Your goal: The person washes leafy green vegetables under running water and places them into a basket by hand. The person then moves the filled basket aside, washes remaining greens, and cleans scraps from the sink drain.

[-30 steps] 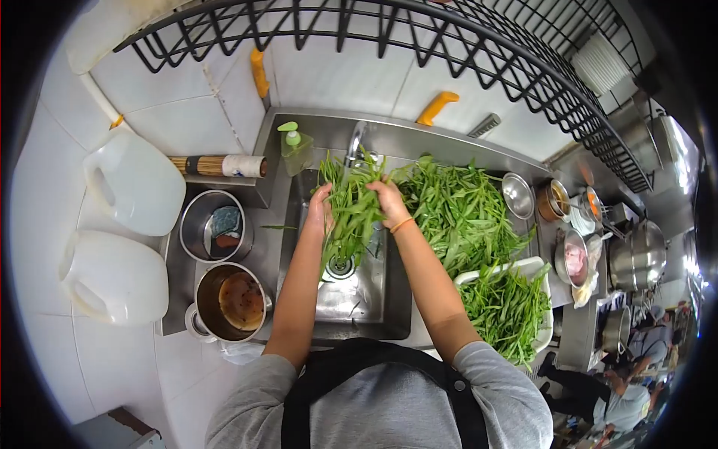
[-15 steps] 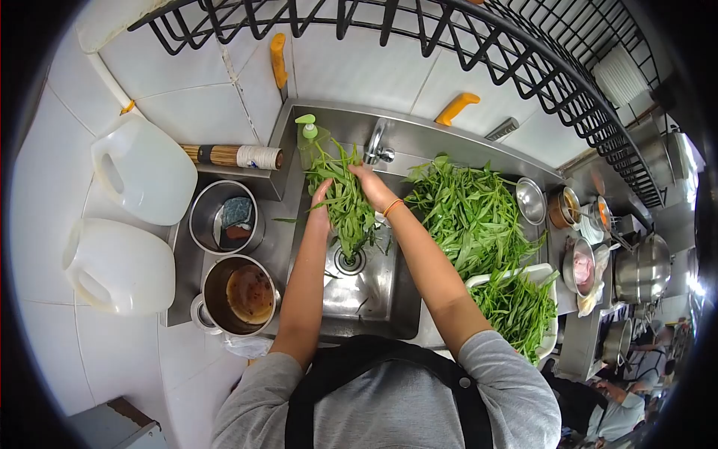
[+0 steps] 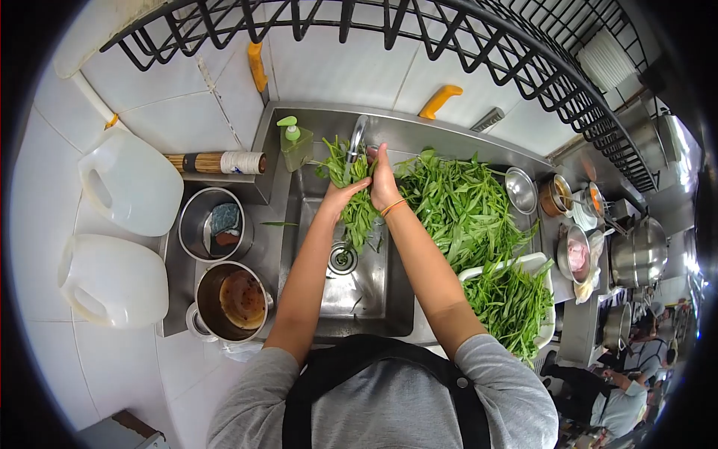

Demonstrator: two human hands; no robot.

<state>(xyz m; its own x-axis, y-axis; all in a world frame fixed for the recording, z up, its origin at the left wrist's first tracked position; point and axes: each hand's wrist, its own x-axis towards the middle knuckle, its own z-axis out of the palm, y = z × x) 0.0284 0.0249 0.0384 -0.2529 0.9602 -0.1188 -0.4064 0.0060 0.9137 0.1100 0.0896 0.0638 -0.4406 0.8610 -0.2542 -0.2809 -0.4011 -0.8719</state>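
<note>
A bunch of long-leaved greens (image 3: 360,217) hangs over the steel sink (image 3: 374,299), stems toward the tap and leaf tips above the drain. My left hand (image 3: 345,198) is closed around its middle, thumb across the leaves. Just right of it, my right hand (image 3: 384,183) reaches up to the knob beside the faucet (image 3: 359,135), its fingers closed there and partly hidden. A thin pale stream seems to fall from the spout onto the greens. A large heap of the same greens (image 3: 464,206) lies right of the sink.
A white basin (image 3: 549,299) of greens stands at right, near metal bowls (image 3: 520,189). On the left are two steel pots (image 3: 228,329), white plastic jugs (image 3: 123,277) and a soap bottle (image 3: 297,148). Overhead runs a black wire rack (image 3: 479,45). Another person (image 3: 617,404) is at far right.
My right hand has moved off the bunch to the faucet knob. The left hand has shifted across the bunch, now under the spout, where a stream seems to run. The view has shifted slightly.
</note>
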